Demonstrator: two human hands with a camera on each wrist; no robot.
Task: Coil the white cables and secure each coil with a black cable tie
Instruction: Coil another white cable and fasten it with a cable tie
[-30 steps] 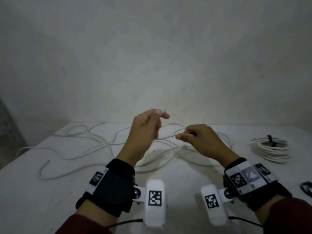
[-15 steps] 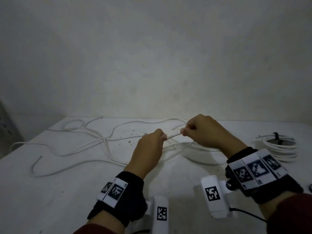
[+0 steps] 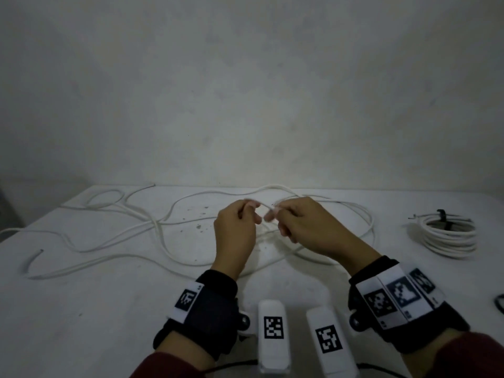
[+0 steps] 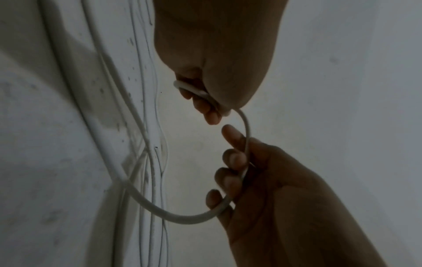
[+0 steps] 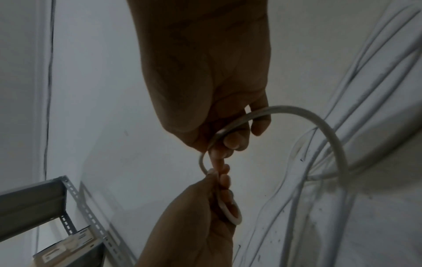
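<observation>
A long white cable (image 3: 117, 259) sprawls in loose loops over the white table (image 3: 81, 309). Both hands hover close together above its middle. My left hand (image 3: 252, 211) grips the cable with curled fingers; in the left wrist view the cable (image 4: 182, 219) arcs from that left hand (image 4: 235, 162) down to the table. My right hand (image 3: 272, 216) pinches the cable's end section, bent into a small loop (image 5: 230, 215) inside the right hand (image 5: 221, 184). A short span of cable (image 3: 266, 207) bridges the two hands.
A finished white coil (image 3: 447, 236) bound with a black tie (image 3: 443, 216) lies at the right. Another black tie (image 3: 499, 302) shows at the right edge. A grey metal rack (image 5: 34, 198) stands beyond the table's left side. The wall is close behind.
My left hand came down from its raised position and met the right hand. Both hands now sit nearly touching, with only a short bowed piece of cable between them.
</observation>
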